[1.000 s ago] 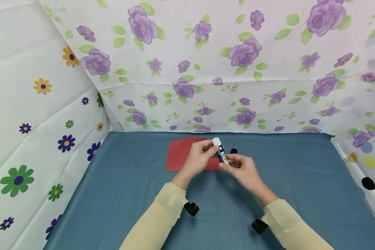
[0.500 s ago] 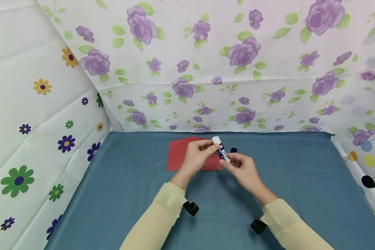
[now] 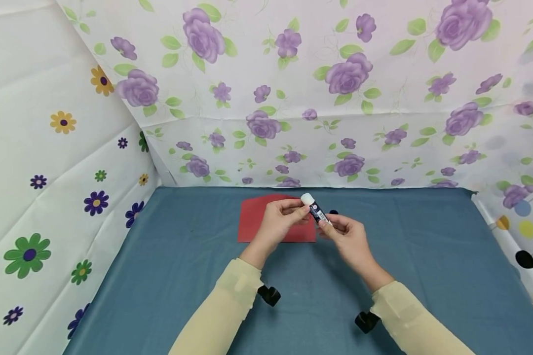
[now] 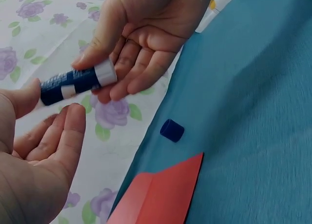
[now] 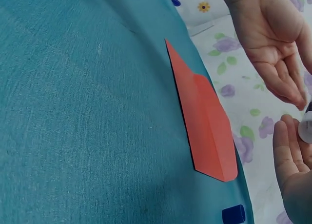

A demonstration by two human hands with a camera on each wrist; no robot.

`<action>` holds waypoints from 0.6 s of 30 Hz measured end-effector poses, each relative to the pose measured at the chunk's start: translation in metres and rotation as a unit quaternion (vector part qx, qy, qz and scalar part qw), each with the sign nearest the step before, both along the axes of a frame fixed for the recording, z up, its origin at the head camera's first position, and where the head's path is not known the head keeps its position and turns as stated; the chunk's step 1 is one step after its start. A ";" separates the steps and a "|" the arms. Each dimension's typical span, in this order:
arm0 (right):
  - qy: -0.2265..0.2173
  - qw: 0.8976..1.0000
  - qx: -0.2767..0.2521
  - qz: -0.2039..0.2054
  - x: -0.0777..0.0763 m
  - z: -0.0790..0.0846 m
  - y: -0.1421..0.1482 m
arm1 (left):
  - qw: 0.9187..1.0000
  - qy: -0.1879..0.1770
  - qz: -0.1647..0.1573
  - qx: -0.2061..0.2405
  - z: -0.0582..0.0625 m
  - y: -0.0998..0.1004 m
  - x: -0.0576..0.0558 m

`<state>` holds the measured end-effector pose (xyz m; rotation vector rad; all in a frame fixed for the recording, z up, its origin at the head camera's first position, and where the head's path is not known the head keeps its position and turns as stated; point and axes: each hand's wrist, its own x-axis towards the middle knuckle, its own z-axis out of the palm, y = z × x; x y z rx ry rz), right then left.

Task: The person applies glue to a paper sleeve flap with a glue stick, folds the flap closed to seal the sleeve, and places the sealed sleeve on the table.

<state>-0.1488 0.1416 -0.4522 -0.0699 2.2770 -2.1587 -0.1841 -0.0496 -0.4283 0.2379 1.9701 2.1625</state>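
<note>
A glue stick (image 3: 317, 211) with a dark blue label and white ends is held up, tilted, between both hands over the table. My left hand (image 3: 277, 219) pinches its upper end between thumb and fingers. My right hand (image 3: 350, 239) pinches the lower white end, its thumb lying on the barrel. In the left wrist view the glue stick (image 4: 68, 85) spans from the left thumb to the right hand (image 4: 146, 43). Only a white end of the glue stick (image 5: 306, 129) shows at the edge of the right wrist view.
Beneath and behind the hands lies a red folded paper (image 3: 253, 222) shaped like an envelope. The dark blue cap (image 4: 172, 130) rests on the blue tablecloth (image 3: 182, 276) near it. Flowered sheets (image 3: 231, 98) hang at the back and left.
The glue stick has tipped further over, its lower end swinging right and up. My right hand has risen slightly with it, while my left hand stays nearly in place.
</note>
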 end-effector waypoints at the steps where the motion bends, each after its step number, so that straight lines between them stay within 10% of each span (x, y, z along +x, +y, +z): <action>1: 0.000 1.000 -0.003 -0.007 0.000 0.000 0.000 | 1.000 -0.003 -0.003 0.001 -0.001 -0.002 0.000; 8: 0.002 0.998 -0.027 -0.048 -0.003 0.002 0.005 | 0.989 0.007 0.079 -0.124 -0.012 -0.031 -0.008; 12: 0.001 0.998 -0.022 -0.060 -0.006 0.002 0.013 | 0.951 0.003 0.167 -0.261 -0.025 -0.055 -0.016; 18: -0.002 0.998 -0.014 -0.068 0.000 0.021 0.023 | 0.875 -0.005 0.203 -0.439 -0.042 -0.075 -0.019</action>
